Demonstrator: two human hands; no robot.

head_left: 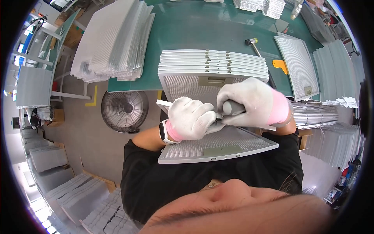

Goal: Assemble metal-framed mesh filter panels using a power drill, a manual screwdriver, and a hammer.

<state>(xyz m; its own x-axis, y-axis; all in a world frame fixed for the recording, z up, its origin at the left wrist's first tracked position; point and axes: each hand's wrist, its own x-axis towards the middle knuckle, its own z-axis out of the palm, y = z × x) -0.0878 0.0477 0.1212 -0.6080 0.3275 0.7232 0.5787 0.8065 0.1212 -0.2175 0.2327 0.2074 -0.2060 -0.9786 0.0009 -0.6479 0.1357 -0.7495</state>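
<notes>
My right hand [251, 102], in a white glove with a pink cuff, is closed round a grey rounded handle [230, 108], seen nearly end-on; the kind of tool cannot be told. My left hand [190, 119], gloved alike, is closed beside it, its fingertips meeting the right hand's at a small dark piece too hidden to name. Beneath both hands, a pale frame edge [163, 103] sticks out at the left. A framed metal mesh panel [194, 147] leans between the hands and my body. Just beyond the hands stands a row of similar mesh panels [212, 62], the nearest showing a recessed latch [215, 80].
The green table [187, 31] bears a tall stack of mesh sheets [107, 39] at left. A hammer [253, 43], an orange scraper [279, 66] and another mesh panel [299, 66] lie at right. A round floor fan [124, 111] stands left of me.
</notes>
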